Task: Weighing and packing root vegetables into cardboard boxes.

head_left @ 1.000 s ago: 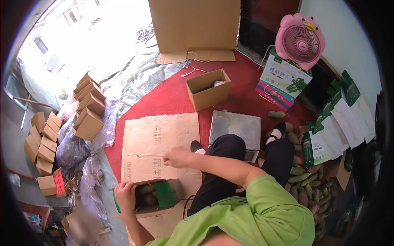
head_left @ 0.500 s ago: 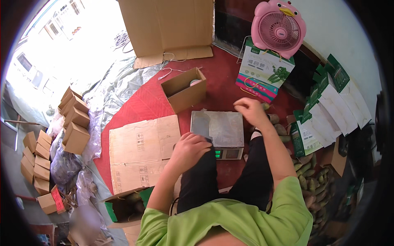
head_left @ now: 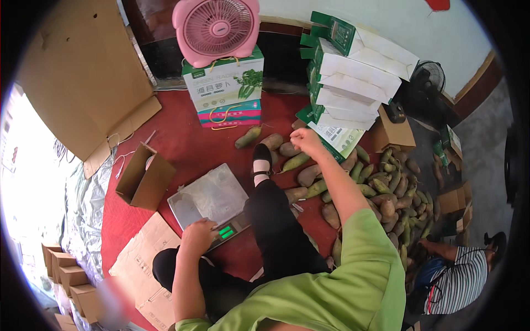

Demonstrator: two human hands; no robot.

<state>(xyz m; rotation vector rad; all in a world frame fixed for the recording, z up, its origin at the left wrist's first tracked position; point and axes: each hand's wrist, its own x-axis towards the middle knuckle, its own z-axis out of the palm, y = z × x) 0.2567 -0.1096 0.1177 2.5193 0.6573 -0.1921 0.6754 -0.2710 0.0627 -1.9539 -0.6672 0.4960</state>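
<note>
My left hand point(head_left: 197, 236) rests at the near left edge of a digital scale point(head_left: 210, 194), its fingers extended and nothing seen in them. The scale has a bare metal pan and a lit green display. My right hand point(head_left: 307, 143) is raised above the red floor, fingers loosely bent and apart, with nothing visible in them. Below and around it lie long green radishes point(head_left: 296, 161) and thick brownish roots point(head_left: 309, 175). Beside that hand, a green-and-white carton point(head_left: 341, 138) lies at the foot of a stack.
A large heap of roots point(head_left: 395, 190) spreads to the right, near a crouching person in a striped shirt point(head_left: 461, 276). A pink fan point(head_left: 218, 27) stands on a radish gift box point(head_left: 221, 85). An open brown box point(head_left: 146, 179) and flattened cardboard point(head_left: 149, 259) lie left.
My view has turned right, bringing the root heap and the crouching person into sight. My right hand has moved from beside the scale to over the roots; my left stays by the scale.
</note>
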